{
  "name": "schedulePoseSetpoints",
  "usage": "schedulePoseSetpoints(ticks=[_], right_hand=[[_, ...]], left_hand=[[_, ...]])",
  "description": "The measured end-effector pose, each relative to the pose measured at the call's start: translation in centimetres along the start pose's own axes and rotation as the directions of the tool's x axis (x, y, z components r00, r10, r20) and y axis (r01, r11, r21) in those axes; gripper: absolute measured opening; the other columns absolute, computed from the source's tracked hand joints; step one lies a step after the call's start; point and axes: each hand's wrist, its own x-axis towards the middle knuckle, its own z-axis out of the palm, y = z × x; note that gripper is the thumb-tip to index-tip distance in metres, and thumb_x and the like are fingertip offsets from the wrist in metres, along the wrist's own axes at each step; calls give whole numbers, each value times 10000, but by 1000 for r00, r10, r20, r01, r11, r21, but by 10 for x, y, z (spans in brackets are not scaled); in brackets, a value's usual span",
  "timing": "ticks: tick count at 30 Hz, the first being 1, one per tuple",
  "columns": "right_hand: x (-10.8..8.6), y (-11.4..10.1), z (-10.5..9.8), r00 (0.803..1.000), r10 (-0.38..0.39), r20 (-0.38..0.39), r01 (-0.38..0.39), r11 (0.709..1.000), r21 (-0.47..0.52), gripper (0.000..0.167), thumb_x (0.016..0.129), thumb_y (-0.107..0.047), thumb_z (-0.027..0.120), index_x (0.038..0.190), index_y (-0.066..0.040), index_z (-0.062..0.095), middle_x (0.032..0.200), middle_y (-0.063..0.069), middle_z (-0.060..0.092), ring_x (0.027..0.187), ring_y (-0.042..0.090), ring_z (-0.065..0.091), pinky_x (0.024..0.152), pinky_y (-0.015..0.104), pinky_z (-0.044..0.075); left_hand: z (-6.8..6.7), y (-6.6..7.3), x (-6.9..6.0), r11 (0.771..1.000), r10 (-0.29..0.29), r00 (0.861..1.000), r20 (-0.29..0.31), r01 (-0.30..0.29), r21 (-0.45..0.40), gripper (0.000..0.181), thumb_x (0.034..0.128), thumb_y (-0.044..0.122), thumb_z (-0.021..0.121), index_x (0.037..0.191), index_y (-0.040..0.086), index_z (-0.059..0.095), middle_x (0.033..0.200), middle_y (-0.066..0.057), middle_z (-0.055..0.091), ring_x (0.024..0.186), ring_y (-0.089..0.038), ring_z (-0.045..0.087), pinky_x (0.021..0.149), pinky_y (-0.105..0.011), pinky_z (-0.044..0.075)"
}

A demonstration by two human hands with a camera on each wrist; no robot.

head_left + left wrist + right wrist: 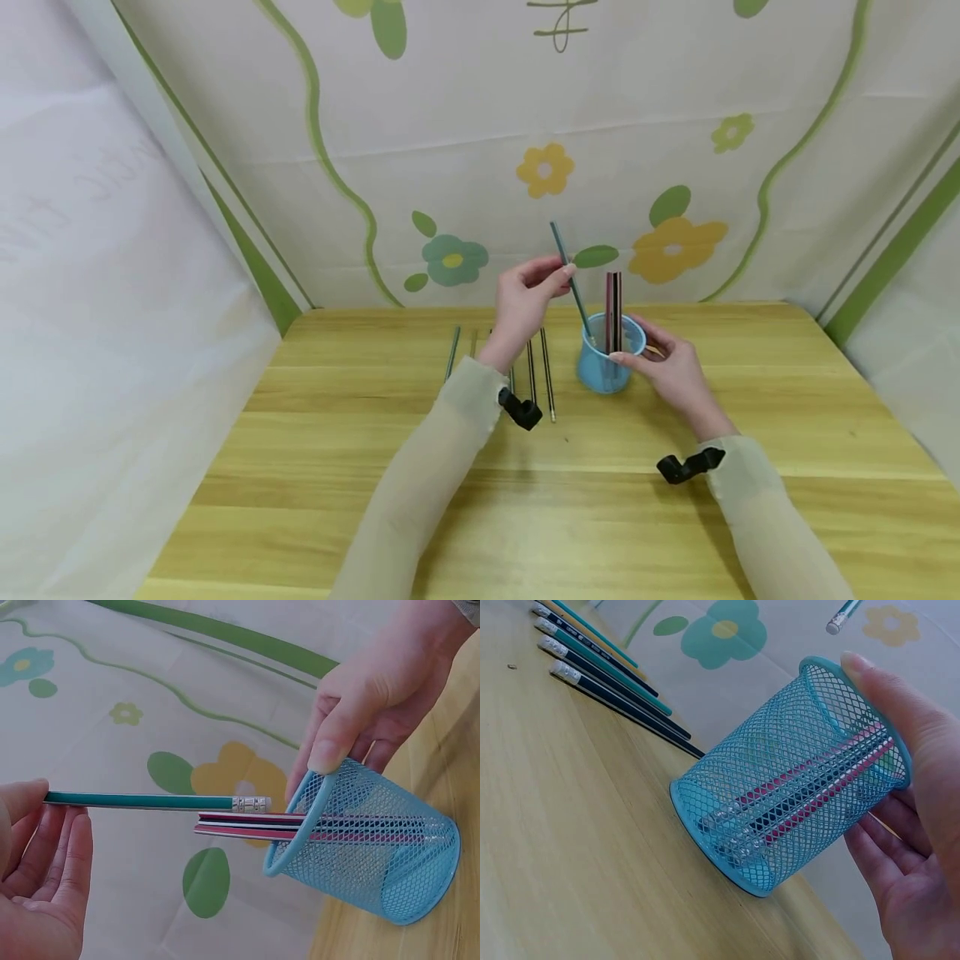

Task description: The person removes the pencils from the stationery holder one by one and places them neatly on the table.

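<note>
A green pencil is pinched in my left hand, slanting with its eraser end down at the mouth of a blue mesh cup. In the left wrist view that pencil has its silver-banded eraser end outside the rim, beside the pencils in the cup. My right hand grips the cup's rim, thumb on one side and fingers round the other. Inside the cup stand several red and black pencils, erasers at the bottom.
Left of the cup, several pencils lie side by side on the wooden table, black ones and a green one among them, partly behind my left forearm. A flower-patterned cloth hangs behind the table.
</note>
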Motion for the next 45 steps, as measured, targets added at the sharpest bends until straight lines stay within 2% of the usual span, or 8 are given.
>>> schedulePoseSetpoints(ticks=[7, 11, 17, 23, 33, 38, 42, 45], right_hand=[[-1, 2, -3, 1000, -2, -9, 2, 1000, -7, 719, 903, -155, 813, 1532, -102, 469, 1478, 215, 501, 1315, 387, 511, 919, 150, 499], [-3, -2, -3, 1000, 2, -4, -2, 1000, -7, 732, 903, -170, 814, 1537, -89, 458, 1480, 227, 493, 1317, 400, 506, 919, 151, 499], [1, -5, -1, 1000, 8, 20, -8, 1000, -2, 749, 910, -198, 809, 1552, -103, 436, 1499, 211, 479, 1314, 364, 518, 919, 164, 508], [2, -8, -2, 1000, 2, 7, -2, 1000, 4, 748, 902, -205, 818, 1539, -76, 449, 1492, 209, 489, 1308, 335, 530, 928, 171, 507], [0, -4, -6, 1000, -6, 3, 6, 1000, 3, 728, 905, -183, 813, 1536, -90, 461, 1496, 209, 485, 1303, 303, 535, 922, 166, 508], [0, -3, -7, 1000, 1, 3, -1, 1000, 5, 736, 904, -186, 814, 1538, -87, 454, 1495, 219, 482, 1314, 329, 520, 918, 159, 506], [0, -5, -7, 1000, 9, 10, -9, 1000, -2, 741, 906, -186, 811, 1536, -53, 445, 1495, 235, 475, 1322, 345, 510, 918, 156, 504], [0, -8, -6, 1000, 18, 15, -17, 1000, -7, 733, 912, -168, 804, 1535, -37, 440, 1495, 242, 471, 1325, 352, 507, 919, 155, 503]], left_hand=[[-6, 2, -5, 1000, 0, 1000, 4, 0, -11, 184, 924, 136, 786, 1080, 39, 775, 976, -52, 756, 831, -257, 735, 791, -337, 612], [-16, 2, -11, 1000, -4, 1000, 19, 4, 0, 214, 933, 141, 778, 1109, 20, 762, 997, -68, 751, 829, -245, 735, 796, -339, 612], [-43, 1, -17, 999, -29, 999, 45, 28, 29, 252, 956, 157, 753, 1164, 16, 737, 1066, -92, 736, 883, -258, 724, 798, -370, 615], [-70, 0, -24, 998, -37, 999, 30, 35, 60, 257, 962, 163, 746, 1176, 22, 733, 1087, -110, 724, 904, -267, 716, 798, -382, 616], [-123, -8, -39, 990, -64, 995, -76, 73, 117, 275, 966, 168, 740, 1176, -10, 734, 1076, -184, 716, 857, -222, 715, 781, -378, 618], [-140, -9, -43, 988, -76, 993, -91, 87, 126, 274, 965, 160, 740, 1174, -17, 733, 1118, -266, 681, 919, -348, 704, 773, -375, 619], [-148, -7, -46, 986, -77, 992, -95, 90, 138, 256, 960, 143, 745, 1162, -14, 736, 1111, -231, 698, 1002, -468, 668, 769, -373, 619], [-153, -6, -48, 985, -81, 992, -94, 95, 146, 251, 961, 125, 742, 1162, -25, 732, 1093, -198, 712, 1016, -478, 662, 768, -377, 619]])
